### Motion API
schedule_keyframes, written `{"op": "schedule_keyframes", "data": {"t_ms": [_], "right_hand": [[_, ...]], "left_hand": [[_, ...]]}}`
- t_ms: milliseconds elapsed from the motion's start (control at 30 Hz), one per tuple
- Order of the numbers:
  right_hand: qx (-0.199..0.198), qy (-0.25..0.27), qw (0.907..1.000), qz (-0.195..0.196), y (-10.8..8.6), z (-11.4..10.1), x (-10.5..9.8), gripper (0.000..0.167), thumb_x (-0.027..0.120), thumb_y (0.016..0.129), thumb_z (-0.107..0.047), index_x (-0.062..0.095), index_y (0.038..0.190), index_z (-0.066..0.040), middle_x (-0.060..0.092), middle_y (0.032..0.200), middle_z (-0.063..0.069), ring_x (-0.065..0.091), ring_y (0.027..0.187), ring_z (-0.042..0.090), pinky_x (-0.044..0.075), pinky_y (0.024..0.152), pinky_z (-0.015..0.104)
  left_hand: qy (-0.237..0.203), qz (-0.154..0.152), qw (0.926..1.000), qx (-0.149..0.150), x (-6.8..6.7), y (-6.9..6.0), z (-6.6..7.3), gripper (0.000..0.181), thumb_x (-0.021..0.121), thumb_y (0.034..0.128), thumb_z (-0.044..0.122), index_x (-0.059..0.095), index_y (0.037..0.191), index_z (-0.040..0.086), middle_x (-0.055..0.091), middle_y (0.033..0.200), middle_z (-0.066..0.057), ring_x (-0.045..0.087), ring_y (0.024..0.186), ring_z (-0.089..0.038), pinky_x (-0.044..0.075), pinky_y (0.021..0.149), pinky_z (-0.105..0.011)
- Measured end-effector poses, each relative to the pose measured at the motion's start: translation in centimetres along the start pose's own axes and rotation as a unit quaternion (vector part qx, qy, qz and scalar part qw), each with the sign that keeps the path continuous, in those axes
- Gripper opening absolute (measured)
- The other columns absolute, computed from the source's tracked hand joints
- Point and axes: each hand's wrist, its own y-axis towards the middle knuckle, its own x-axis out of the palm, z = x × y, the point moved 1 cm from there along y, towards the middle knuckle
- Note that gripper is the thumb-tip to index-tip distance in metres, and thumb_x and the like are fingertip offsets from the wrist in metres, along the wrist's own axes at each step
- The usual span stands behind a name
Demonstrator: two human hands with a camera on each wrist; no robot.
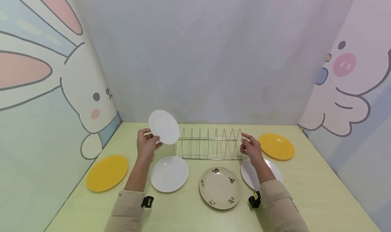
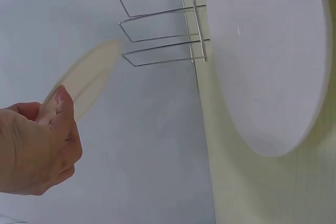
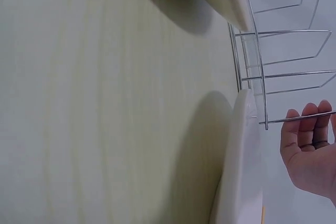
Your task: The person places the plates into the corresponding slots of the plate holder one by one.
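In the head view my left hand pinches a small white plate by its lower edge, thumb on its face. The plate is tilted up in the air by the left end of a wire dish rack. My right hand holds the rack's right end; in the right wrist view its fingers curl around the end wire. The left wrist view shows the plate apart from the rack's wires. No plate stands in the rack.
A white plate and a beige patterned plate lie in front of the rack. Another white plate is partly under my right forearm. Yellow plates lie at far left and right. A wall stands behind.
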Motion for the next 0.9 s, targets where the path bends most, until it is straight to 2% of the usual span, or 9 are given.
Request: {"op": "schedule_keyframes", "data": {"t_ms": [367,667,900], "right_hand": [[0.004,0.002,1.0,-0.005,0.2,0.2,-0.1,0.039,0.051,0.097,-0.02,0.048,0.134,-0.008,0.053,0.071,0.006,0.053,0.062,0.017,0.053,0.065,0.034],[0.0,0.01,0.9999,-0.001,0.2,0.0,-0.2,0.037,0.051,0.097,-0.02,0.051,0.133,-0.011,0.053,0.071,0.006,0.052,0.062,0.018,0.053,0.065,0.034],[-0.005,0.011,0.9999,0.001,0.3,0.2,-0.1,0.038,0.052,0.096,-0.019,0.05,0.133,-0.008,0.053,0.07,0.006,0.052,0.061,0.018,0.053,0.064,0.035]], "left_hand": [[0.016,0.003,0.9998,0.009,1.5,-0.2,-1.9,0.038,0.052,0.0815,-0.014,0.037,0.113,0.002,0.045,0.098,-0.016,0.055,0.078,-0.021,0.055,0.067,-0.038],[0.037,-0.022,0.999,0.014,2.4,-0.2,-2.4,0.038,0.054,0.0814,-0.013,0.04,0.113,0.004,0.046,0.097,-0.016,0.054,0.082,-0.026,0.053,0.072,-0.046],[0.061,-0.036,0.9975,0.01,2.7,-0.6,-3.2,0.037,0.055,0.0818,-0.013,0.042,0.113,0.003,0.047,0.097,-0.016,0.054,0.081,-0.027,0.053,0.068,-0.041]]}}
